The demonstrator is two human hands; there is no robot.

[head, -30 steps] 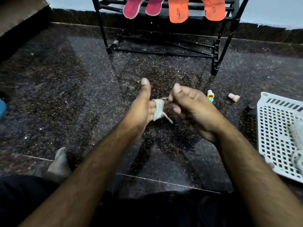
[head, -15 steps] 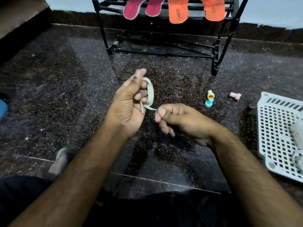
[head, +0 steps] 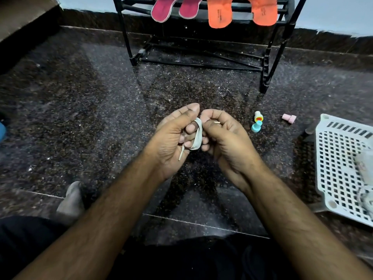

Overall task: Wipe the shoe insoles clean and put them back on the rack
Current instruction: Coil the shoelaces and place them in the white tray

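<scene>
right hand [head: 224,138] closed in, strip [head: 197,136] wrapping left hand [head: 173,136]

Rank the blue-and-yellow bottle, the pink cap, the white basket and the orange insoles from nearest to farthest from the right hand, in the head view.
From the right hand:
1. Blue-and-yellow bottle, just to its right on the floor.
2. Pink cap, farther right.
3. White basket, at the right edge.
4. Orange insoles, up on the rack, beyond.

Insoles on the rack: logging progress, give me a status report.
Left hand and right hand both grip a whitish cloth strip. Two pink insoles and two orange insoles lie on the black metal rack. Nothing blocks the rack.
</scene>
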